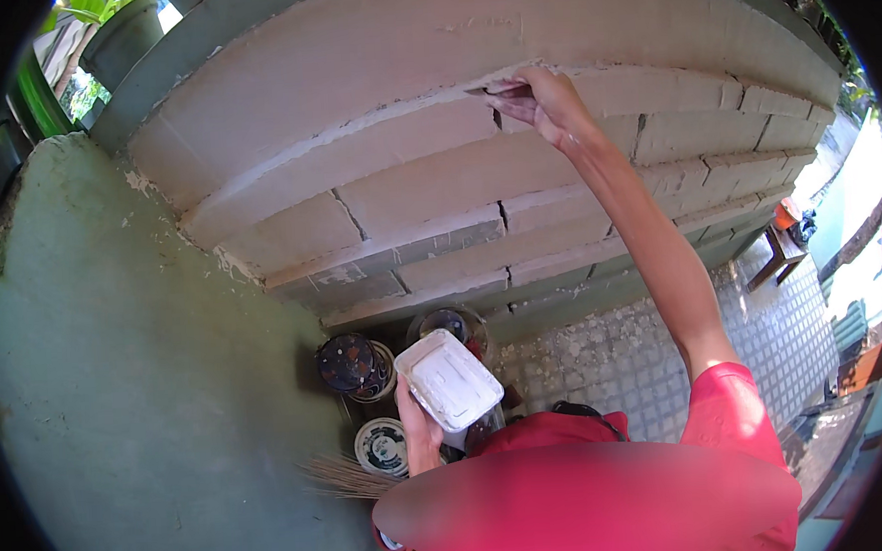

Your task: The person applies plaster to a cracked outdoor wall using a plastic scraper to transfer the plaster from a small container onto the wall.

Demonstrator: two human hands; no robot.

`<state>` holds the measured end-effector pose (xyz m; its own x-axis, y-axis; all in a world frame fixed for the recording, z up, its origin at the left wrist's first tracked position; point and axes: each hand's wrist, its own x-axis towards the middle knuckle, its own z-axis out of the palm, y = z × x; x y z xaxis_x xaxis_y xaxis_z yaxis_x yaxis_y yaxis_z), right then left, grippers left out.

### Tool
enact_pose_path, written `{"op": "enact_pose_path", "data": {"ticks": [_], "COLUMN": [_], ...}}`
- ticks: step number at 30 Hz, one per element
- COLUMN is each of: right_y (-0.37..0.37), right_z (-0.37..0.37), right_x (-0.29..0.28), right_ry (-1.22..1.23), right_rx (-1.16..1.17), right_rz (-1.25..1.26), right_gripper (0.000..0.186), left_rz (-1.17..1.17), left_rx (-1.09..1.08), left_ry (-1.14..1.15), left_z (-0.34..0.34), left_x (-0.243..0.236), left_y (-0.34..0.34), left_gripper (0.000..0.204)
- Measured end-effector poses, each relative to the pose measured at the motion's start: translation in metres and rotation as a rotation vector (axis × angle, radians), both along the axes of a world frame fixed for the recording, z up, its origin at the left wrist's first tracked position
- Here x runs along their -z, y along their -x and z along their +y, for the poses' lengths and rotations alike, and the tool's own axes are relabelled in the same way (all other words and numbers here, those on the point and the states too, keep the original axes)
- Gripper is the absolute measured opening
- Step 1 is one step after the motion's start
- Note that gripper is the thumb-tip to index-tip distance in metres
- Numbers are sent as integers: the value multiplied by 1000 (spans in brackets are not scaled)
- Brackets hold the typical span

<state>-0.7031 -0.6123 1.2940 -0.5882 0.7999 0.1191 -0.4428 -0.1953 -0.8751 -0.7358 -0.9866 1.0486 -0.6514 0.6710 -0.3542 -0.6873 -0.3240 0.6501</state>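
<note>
A: What is the right hand doing?

B: The right hand (542, 101), at about one o'clock in the view, is raised on an outstretched arm against a wall of pale grey blocks (355, 160). Its fingers are closed on a small flat-bladed tool (496, 92), whose tip touches the mortar joint between two block courses.

A: And the left hand?

B: The left hand (419, 426), at about six o'clock, is low and close to the body. It grips from underneath a white rectangular tub (449, 378), tilted, holding white paste.

A: What lies around it?

B: Below the tub, at the foot of the wall, stand several round containers: a dark-lidded can (347, 362) at seven o'clock from the tub, a clear pail (450, 323) just behind it, and a white-rimmed can (381, 445) beside the left wrist. Straw-like broom bristles (342, 475) fan out near that can. A green plastered wall (137, 371) fills the nine o'clock side. A tiled floor (615, 356) spreads toward four o'clock. The person wears a red shirt (727, 410).
</note>
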Motion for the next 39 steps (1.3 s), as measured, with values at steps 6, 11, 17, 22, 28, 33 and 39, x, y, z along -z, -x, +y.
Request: {"op": "enact_pose_path", "data": {"ticks": [6,11,17,22,28,33,39], "right_y": [42,-6,-53,-27,-41,-74,-139], "right_z": [42,22,49,99,126,106,101], "right_x": [-47,-63,-27,-29,-41,-56,-28], "right_ry": [-35,-227,-42,91,-55,-255,-608], "right_rx": [-20,-83,-27,-13,-102,-38,466], "right_rz": [178,151,-31,127,99,84,-354], "right_gripper": [17,20,18,13,15,19,24], "left_rz": [9,-1,38,2,-12,39,24], "left_rx": [-37,2,41,90,80,112,100], "left_ry": [-10,-7,-13,-42,-15,11,47], "left_z": [21,22,40,60,70,67,47], "left_x": [0,-3,-9,-13,-15,-11,-18], "left_y": [4,-3,-10,-16,-39,-51,-61], "left_gripper": [52,53,55,56,52,54,54]}}
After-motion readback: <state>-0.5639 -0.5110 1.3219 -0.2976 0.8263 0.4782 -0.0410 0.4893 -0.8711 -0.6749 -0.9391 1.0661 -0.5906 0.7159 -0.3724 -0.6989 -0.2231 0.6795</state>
